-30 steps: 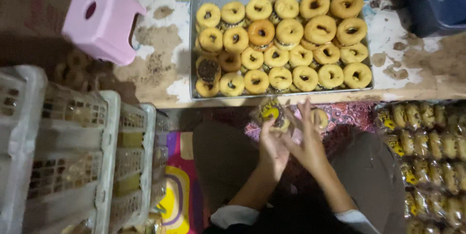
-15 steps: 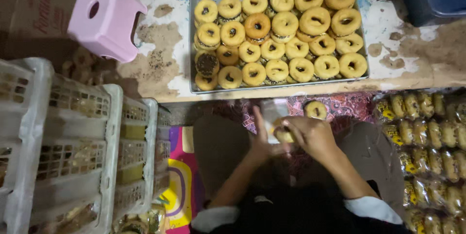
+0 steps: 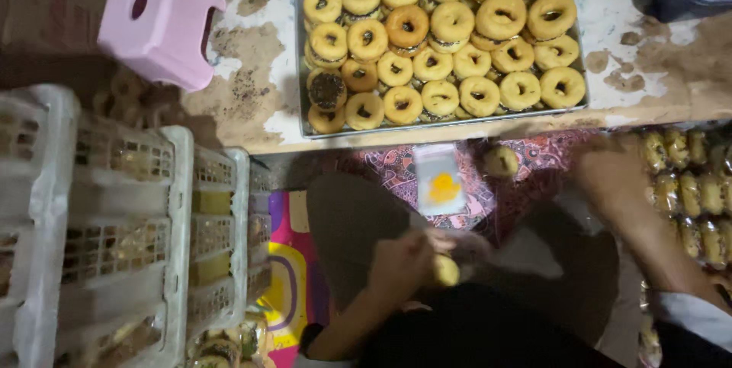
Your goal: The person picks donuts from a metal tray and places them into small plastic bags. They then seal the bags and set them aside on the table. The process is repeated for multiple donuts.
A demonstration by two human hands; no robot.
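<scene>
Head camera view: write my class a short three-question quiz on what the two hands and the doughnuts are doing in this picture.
1. True or false: the metal tray of ring doughnuts rests on the worn tabletop.
2. What does the left hand hold?
A. a pink stool
B. a small doughnut
C. a white crate
3. Fill in: the right hand reaches toward the rows of ______ doughnuts at the right edge.

Key
1. True.
2. B: the small doughnut sits at its fingertips, above the lap.
3. Bagged: the bagged doughnuts lie in rows beside that hand. A clear bag lies on the patterned cloth near a loose doughnut.
</scene>
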